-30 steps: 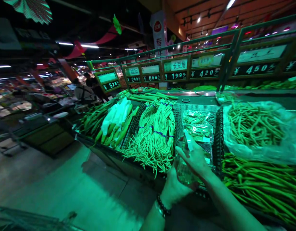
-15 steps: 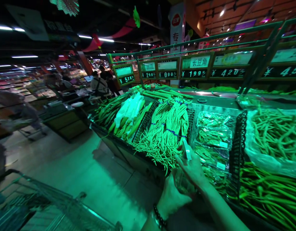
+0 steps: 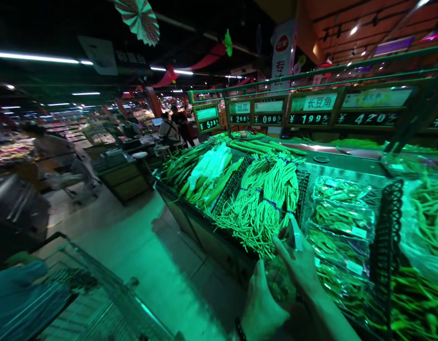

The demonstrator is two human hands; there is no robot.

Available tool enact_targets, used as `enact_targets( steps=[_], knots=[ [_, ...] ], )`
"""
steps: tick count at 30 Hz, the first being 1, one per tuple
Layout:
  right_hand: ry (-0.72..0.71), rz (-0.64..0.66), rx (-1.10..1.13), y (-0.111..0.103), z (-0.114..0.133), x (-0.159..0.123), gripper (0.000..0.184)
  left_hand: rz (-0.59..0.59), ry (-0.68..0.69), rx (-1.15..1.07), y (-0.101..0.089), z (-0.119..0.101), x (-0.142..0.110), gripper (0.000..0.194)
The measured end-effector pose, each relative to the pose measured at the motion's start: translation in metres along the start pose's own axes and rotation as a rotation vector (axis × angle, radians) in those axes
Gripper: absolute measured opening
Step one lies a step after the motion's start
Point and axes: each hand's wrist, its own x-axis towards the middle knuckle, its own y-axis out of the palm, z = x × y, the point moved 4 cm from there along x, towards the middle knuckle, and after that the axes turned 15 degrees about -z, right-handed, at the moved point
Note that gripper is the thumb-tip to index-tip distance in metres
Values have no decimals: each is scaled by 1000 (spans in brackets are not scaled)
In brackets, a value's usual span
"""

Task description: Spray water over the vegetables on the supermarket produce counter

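Both hands (image 3: 276,289) hold bag (image 3: 281,279) over stall edge (image 3: 205,232)

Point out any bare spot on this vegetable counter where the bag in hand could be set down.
The left hand and right hand hold a clear produce bag. Bare perforated metal counter lies behind the wrapped vegetable trays, right of the bundled long beans, by a small round disc. Everywhere nearer is crowded: luffa gourds, beans, trays, black mesh divider.
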Motion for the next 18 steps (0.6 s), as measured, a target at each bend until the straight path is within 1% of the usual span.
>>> enact_targets(
  steps=[3, 7, 9, 11, 14, 16, 18],
  knots=[
    [-2, 31, 5, 5, 6, 7, 61, -28, 19, -6, 1, 9, 3, 113],
    [8, 25, -60, 12, 1, 11, 61, -140, -65, 71, -4, 29, 5, 125],
    [35, 16, -64, 15, -2, 11, 64, -153, -93, 67, -9, 34, 6, 126],
    [37, -13, -50, 16, -2, 10, 67, -119, -86, 48, -13, 29, 8, 120],
    [-31, -38, -60, 20, 4, 9, 65, -67, -61, 36, -19, 12, 14, 108],
    [-57, -21, -82, 26, 9, 8, 65, -51, -66, 23, -24, 4, 17, 100],
    [-62, 8, -113, 33, 13, 8, 69, -54, -86, 18, -30, 3, 20, 91]
  ],
)
